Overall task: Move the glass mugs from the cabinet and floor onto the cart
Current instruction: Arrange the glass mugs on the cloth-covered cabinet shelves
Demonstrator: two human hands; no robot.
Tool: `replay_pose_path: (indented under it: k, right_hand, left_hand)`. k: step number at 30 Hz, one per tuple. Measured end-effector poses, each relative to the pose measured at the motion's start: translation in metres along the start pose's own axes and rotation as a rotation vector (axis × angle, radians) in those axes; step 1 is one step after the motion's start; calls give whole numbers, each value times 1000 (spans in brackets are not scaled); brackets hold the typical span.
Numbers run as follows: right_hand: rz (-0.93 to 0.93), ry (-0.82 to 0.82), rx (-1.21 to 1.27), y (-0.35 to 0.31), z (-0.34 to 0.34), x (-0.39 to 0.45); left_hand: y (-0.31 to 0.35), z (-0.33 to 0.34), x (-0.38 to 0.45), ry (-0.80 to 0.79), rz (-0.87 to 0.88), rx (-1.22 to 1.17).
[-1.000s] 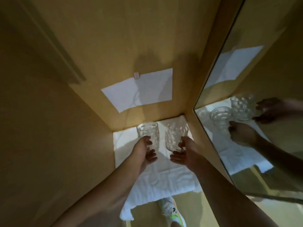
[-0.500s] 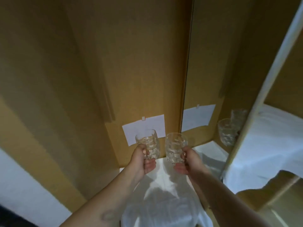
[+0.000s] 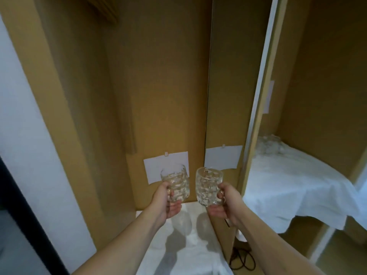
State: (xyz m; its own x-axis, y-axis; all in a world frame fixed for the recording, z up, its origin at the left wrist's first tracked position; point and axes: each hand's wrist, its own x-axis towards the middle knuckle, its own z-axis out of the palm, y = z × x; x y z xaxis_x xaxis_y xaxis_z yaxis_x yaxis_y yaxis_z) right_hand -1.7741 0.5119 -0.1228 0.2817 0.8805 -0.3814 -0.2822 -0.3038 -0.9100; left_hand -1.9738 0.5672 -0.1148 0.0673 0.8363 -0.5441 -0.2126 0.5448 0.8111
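Two clear, dimpled glass mugs are lifted above the white cloth (image 3: 198, 253) on the cabinet floor. My left hand (image 3: 165, 201) grips the left mug (image 3: 176, 181) by its handle side. My right hand (image 3: 224, 203) holds the right mug (image 3: 206, 187), fingers curled through its handle. Both mugs are upright and side by side, a small gap apart. More glassware (image 3: 270, 144) stands blurred on a cloth-covered shelf at the far right. The cart is not in view.
Wooden cabinet walls (image 3: 158, 86) enclose the space; a white paper sheet (image 3: 158, 165) is taped to the back panel. A sliding door edge (image 3: 256, 116) separates the right compartment. A black cable (image 3: 242, 259) lies on the floor. A white wall (image 3: 25, 135) runs at left.
Both hands have lifted the mugs off the cloth and raised them. My view has tilted up and back, showing more of the cabinet and the right compartment.
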Motion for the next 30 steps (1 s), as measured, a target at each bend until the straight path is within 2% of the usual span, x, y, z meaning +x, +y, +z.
replay_pose_path:
  k: [6,11,21,30]
  right_hand:
    - [26,-69,-92,-18,-73,-47]
    - [18,-17,-135,-26,-144,-72]
    - [35,101,-17,-38,-263,-93]
    - [19,206,92,-55,-333,-76]
  left_hand:
    - [-33,44,-48,68,33,-2]
    - [-69,101,-83,81,47,7]
    - [-107,210,-111,-22,17,91]
    - [-112,304,-88,-111,-17,165]
